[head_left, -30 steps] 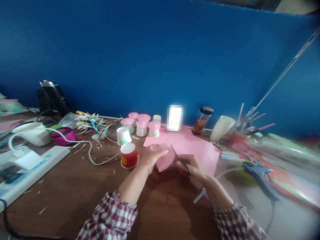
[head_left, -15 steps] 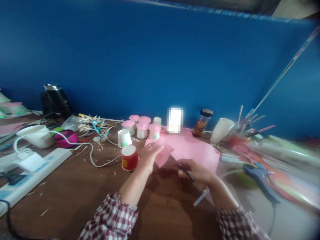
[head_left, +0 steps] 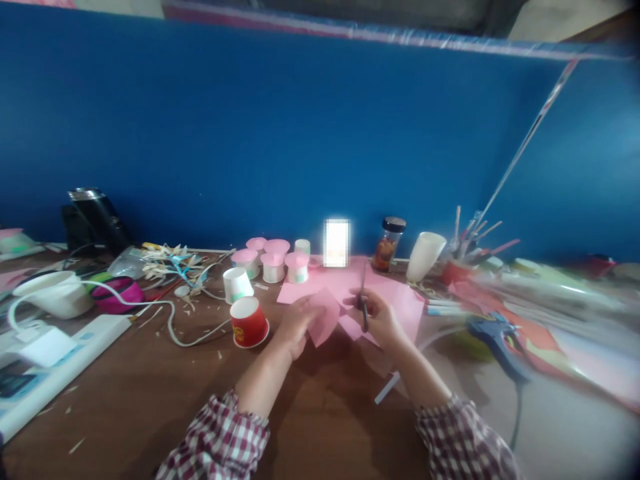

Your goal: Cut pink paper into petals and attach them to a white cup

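Observation:
My left hand [head_left: 296, 327] is closed on a piece of pink paper [head_left: 324, 319] whose cut edge is rounded. In my right hand [head_left: 381, 323] is a pair of scissors [head_left: 363, 308], blades pointing up and away from me, apart from the held piece. Under and behind both hands lies a large pink paper sheet [head_left: 405, 303]. A smaller pink offcut [head_left: 351, 327] is just left of the scissors. Beside my left forearm stands an upside-down red paper cup [head_left: 249, 324], with a white paper cup [head_left: 237, 285] behind it.
Several white cups topped with pink paper discs [head_left: 276, 248] stand behind. A glowing pixelated rectangle [head_left: 336, 243], a lidded jar [head_left: 389, 245] and a tilted white cup [head_left: 425, 257] line the wall. A blue glue gun [head_left: 500, 340] lies right; a power strip [head_left: 65, 373] and white cable [head_left: 173, 323] lie left.
The scissors have come away from the held paper and swung upright. My left hand has turned the pink piece, bringing it nearer to me. The view has shifted slightly right.

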{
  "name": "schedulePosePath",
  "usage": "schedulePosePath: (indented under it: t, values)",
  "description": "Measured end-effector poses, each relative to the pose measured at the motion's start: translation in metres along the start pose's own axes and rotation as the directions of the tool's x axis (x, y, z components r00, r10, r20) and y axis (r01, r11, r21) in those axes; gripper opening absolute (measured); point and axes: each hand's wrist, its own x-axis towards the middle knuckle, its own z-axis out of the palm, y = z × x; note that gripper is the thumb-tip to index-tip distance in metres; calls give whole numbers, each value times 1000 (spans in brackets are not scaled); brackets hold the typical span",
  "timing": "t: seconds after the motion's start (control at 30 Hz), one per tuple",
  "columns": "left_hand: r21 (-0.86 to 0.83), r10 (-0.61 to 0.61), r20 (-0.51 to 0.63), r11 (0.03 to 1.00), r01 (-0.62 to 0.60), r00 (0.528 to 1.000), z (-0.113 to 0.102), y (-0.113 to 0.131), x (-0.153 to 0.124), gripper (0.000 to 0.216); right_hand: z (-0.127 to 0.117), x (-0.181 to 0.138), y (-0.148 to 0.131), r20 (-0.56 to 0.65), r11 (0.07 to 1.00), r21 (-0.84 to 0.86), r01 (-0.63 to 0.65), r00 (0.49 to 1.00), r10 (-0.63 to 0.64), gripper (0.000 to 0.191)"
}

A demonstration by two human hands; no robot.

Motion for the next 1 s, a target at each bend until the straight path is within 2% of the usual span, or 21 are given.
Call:
schedulePosePath:
  t: [0.17, 0.27, 0.4, 0.53, 0.63, 0.73, 0.9, 1.0]
  values:
    - [105, -36, 179, 994, 17, 983, 0, -1, -4, 38, 2, -4, -6, 0, 999, -40, -11, 1000, 11, 38]
    - [114, -56, 197, 993, 34, 979, 0, 1, -5, 40, 5, -7, -12, 12, 998, -31, -62, 998, 63, 36]
    - [15, -106, 212, 994, 106, 971, 3, 2, -6, 45, 12, -9, -10, 18, 994, 49, -94, 995, 94, 33]
    - [-137, -127, 277, 976, 170, 952, 8, -2, -7, 37, 19, -8, 2, -72, 985, 145, -95, 992, 106, 34]
    - [-238, -202, 268, 933, 268, 942, 11, -6, -8, 36, 21, -7, 6, -192, 980, 177, -95, 973, 129, 38]
    - [-262, -284, 266, 898, 353, 921, 12, -8, -9, 36, 18, -6, 4, -318, 986, 149, -71, 941, 116, 39]
    - [-284, -256, 237, 905, 318, 937, 10, -10, -10, 25, 15, -3, 4, -420, 1000, -4, 3, 908, -4, 35]
    - [-379, -243, 153, 881, 284, 958, 10, -11, -9, 15, 15, -3, 6, -429, 994, -104, 33, 900, -74, 33]
